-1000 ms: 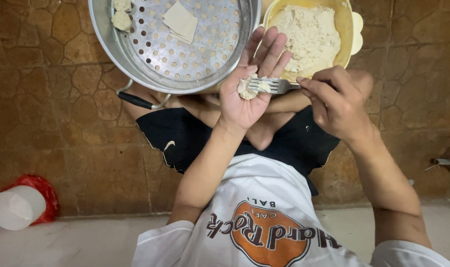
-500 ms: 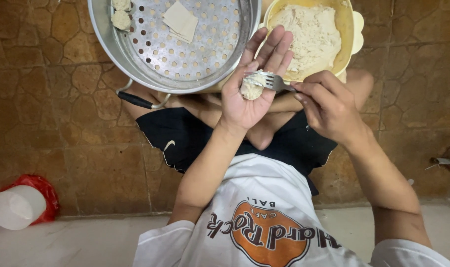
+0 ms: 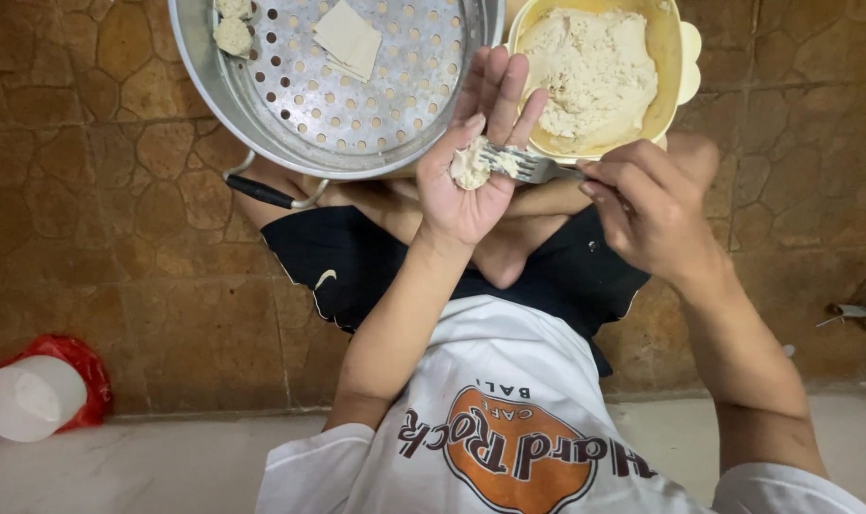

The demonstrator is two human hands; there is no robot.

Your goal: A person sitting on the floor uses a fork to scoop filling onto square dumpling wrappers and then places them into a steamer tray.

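1. While the left hand (image 3: pixel 466 186) lay palm up with its fingers spread and only slightly curled, it cradled a small pale dumpling (image 3: pixel 471 164) in the hollow of the palm, just in front of the metal steamer tray (image 3: pixel 204 86)
2. The right hand (image 3: pixel 647 214) was closed in a pinch around the handle of a fork (image 3: pixel 528 167), whose tines rested on the dumpling in the left palm
3. Just beyond both hands stood a yellow bowl (image 3: pixel 676 57) holding a mound of pale filling (image 3: pixel 590 67), beside the tray
4. On the perforated tray lay two finished dumplings (image 3: pixel 231 29) near the far rim and a few flat square wrappers (image 3: pixel 349 40), apart from them
5. Judged from this, the step in hand was the filling: the fork pressed the paste into the piece held in the palm, which was not yet closed up
6. A next move would call for lifting the fork clear without dragging filling out, then curling the left fingers to gather the piece, which looked soft and easily torn
7. A white cup (image 3: pixel 28 395) lay well apart on the floor, at the left
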